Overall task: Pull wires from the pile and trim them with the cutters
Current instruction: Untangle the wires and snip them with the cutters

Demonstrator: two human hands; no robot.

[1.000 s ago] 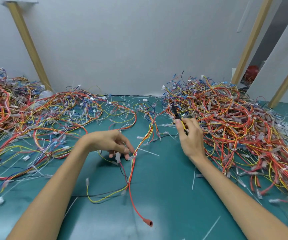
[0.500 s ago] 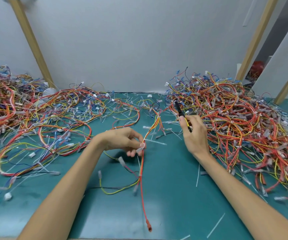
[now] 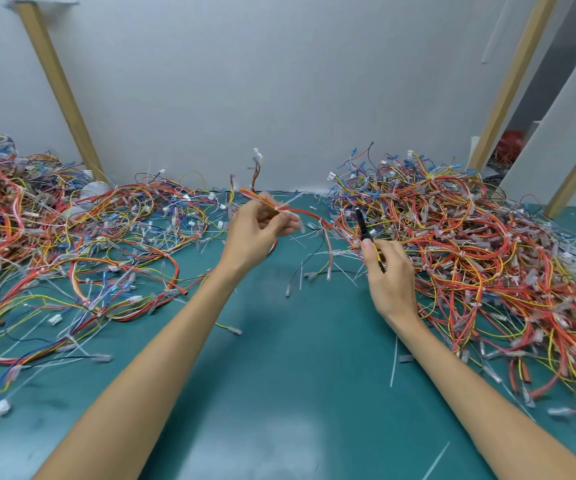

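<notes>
Two hands work between two heaps of coloured wire on a green table.
A loose spread of wires covers the table's left side; the left hand is raised above the mat, fingers curled, pinching a wire bundle whose ends stick up past the fingers and whose red strand trails right to the table; the right hand has its fingers wrapped round the black cutters, tip pointing away; just beside it, the dense pile fills the right side.
</notes>
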